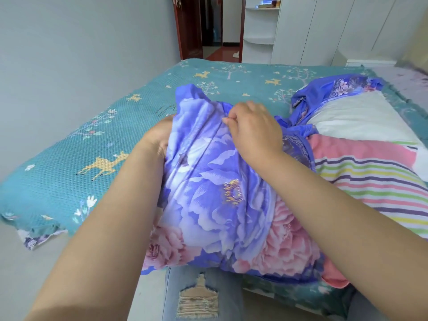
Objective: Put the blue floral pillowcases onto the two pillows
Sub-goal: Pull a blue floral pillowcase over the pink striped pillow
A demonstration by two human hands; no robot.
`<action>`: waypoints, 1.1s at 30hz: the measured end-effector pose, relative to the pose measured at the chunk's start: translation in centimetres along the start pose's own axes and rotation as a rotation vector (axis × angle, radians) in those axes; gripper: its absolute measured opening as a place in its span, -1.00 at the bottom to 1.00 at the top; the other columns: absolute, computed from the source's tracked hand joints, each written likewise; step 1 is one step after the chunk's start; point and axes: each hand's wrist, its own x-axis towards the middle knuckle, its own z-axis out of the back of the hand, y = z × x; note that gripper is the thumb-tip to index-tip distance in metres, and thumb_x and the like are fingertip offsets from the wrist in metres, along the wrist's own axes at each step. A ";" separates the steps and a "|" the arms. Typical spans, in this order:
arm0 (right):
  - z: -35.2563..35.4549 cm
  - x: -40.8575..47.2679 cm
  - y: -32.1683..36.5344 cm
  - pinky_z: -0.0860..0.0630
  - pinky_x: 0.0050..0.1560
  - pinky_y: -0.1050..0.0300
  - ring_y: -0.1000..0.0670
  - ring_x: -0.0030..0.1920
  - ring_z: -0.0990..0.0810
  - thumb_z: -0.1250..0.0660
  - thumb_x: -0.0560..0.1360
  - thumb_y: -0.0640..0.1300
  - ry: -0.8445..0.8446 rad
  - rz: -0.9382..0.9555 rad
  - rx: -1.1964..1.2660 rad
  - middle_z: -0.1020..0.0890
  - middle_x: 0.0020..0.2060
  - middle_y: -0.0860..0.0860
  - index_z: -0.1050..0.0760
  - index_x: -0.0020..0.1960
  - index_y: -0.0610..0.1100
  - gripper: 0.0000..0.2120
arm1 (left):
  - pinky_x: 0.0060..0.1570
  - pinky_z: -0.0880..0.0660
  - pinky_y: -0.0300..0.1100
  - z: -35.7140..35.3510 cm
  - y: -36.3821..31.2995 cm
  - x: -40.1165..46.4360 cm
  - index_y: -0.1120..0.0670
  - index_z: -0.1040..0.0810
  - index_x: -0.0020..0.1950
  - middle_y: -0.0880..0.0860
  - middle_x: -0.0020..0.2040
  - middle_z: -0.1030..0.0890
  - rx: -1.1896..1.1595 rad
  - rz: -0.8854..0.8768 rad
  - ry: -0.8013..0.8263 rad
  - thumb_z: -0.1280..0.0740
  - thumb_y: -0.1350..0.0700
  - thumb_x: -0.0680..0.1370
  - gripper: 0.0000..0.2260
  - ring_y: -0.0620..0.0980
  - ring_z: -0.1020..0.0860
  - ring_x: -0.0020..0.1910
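Note:
A blue floral pillowcase (215, 193) with pink and purple blooms is stretched over a pillow standing on the bed's near edge. My left hand (159, 135) grips its left side, fingers hidden behind the cloth. My right hand (252, 128) pinches the fabric near the top. To the right lies a second pillow, white (354, 119) at its far end and striped pink, green and purple (375, 179) nearer me. A second blue floral pillowcase (324, 96) lies crumpled across its far end.
The bed has a teal cover (92, 144) with deer and tree prints. A grey wall (69, 54) stands to the left. Beyond the bed are an open doorway (220, 26), white corner shelves (260, 31) and wardrobes (335, 26). My jeans (201, 295) show below.

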 end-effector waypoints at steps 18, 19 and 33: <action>-1.8 -2.7 -0.2 -0.37 -0.10 0.16 0.09 -0.25 -0.44 -0.32 0.54 -0.14 0.389 -0.418 1.064 -0.54 -0.37 0.04 -0.53 -0.30 -0.07 -0.77 | -0.44 -0.31 -0.31 -1.8 -3.0 0.3 0.07 -0.31 -0.39 -0.05 -0.51 -0.41 0.357 -0.103 -0.197 -0.28 0.21 0.54 -0.68 -0.16 -0.36 -0.44; -1.7 -3.1 -0.3 -0.36 -0.08 0.17 0.11 -0.23 -0.43 -0.31 0.54 -0.14 0.432 -0.423 1.123 -0.53 -0.36 0.07 -0.53 -0.30 -0.07 -0.77 | -0.34 -0.34 -0.30 -1.9 -3.4 0.3 0.06 -0.32 -0.36 0.01 -0.39 -0.47 0.453 -0.077 -0.160 -0.27 0.20 0.57 -0.69 -0.15 -0.40 -0.30; -3.4 -2.3 3.5 -0.32 -0.22 0.09 0.02 -0.33 -0.35 -0.45 0.34 0.00 0.046 -0.710 1.156 -0.47 -0.42 -0.09 -0.50 -0.34 -0.29 -0.65 | -0.27 -0.32 -0.19 -4.3 0.0 -1.9 0.11 -0.51 -0.30 0.09 -0.31 -0.58 0.626 -0.318 -0.424 -0.27 0.02 0.55 -0.74 0.11 -0.48 -0.27</action>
